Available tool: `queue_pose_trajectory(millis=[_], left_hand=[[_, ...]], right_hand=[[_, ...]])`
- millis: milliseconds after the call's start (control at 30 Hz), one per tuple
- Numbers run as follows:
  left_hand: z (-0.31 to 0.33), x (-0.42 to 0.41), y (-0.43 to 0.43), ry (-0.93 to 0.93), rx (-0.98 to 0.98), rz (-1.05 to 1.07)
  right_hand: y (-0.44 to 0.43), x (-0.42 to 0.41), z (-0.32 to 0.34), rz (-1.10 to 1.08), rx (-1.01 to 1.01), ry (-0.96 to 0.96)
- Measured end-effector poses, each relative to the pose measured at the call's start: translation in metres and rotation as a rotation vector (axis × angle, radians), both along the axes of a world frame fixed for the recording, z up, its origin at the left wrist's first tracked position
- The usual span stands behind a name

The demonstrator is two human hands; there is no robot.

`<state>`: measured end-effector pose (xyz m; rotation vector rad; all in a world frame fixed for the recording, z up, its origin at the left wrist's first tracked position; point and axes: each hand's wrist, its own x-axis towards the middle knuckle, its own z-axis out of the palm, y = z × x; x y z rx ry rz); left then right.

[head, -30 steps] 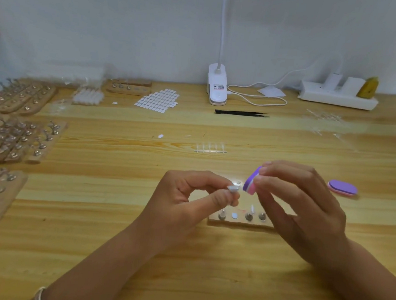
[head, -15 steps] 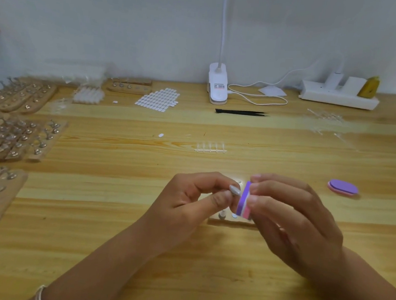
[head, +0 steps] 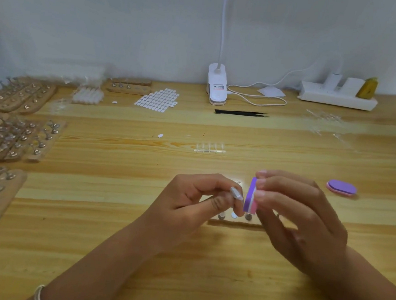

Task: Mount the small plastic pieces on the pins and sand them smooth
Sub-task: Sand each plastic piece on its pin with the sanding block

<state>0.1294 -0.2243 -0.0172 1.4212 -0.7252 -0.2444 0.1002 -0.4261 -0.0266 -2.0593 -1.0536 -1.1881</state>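
- Left hand (head: pixel 188 201): the fingers (head: pixel 221 202) are curled in, thumb and forefinger pinching a small plastic piece (head: pixel 236 192), pale and glossy, held tilted above the surface (head: pixel 206 269).
- Right hand (head: pixel 289 211): its fingers (head: pixel 264 184) are pressed together around a purple-and-pink sanding block (head: pixel 251 196), held upright on edge with the purple face turned toward the piece.
- The piece sits just beside that purple face (whether the two actually touch cannot be told).
- Directly beneath both hands lies a low wooden holder (head: pixel 234 221), partly hidden, with metal pins (head: pixel 248 216) standing in it.
- To the right, well apart from the hands, a second sanding block (head: pixel 341 187) lies flat.
- Beyond the hands rests a strip of clear pieces (head: pixel 210 149); farther back are black tweezers (head: pixel 240 113), a white clip lamp base (head: pixel 217 85) and a power strip (head: pixel 336 98).
- A sheet of white stickers (head: pixel 157 99) lies at the back left, and wooden racks (head: pixel 15 135) crowded with pins line the left edge.
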Motion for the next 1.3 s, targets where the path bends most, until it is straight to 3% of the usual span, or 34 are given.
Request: queue_pose_trajectory(millis=[533, 700, 833, 1000, 1200, 1300], left_hand=[[-0.001, 0.002, 0.003, -0.035, 0.028, 0.02], [0.0, 0.001, 0.002, -0.039, 0.04, 0.025], [0.002, 0.0, 0.004, -0.014, 0.003, 0.014], [0.002, -0.001, 0.003, 0.013, 0.025, 0.022], [0.003, -0.003, 0.004, 0.012, 0.047, 0.031], [0.003, -0.003, 0.003, 0.031, 0.063, 0.025]], right_hand=[[-0.002, 0.002, 0.002, -0.082, -0.067, -0.008], [0.004, -0.006, -0.002, -0.005, -0.075, -0.059], [-0.007, 0.006, 0.0, -0.103, -0.092, -0.005], [0.001, -0.001, -0.002, -0.009, -0.063, -0.079], [-0.009, 0.006, 0.001, -0.097, -0.07, -0.036], [-0.001, -0.001, -0.002, -0.033, -0.056, -0.066]])
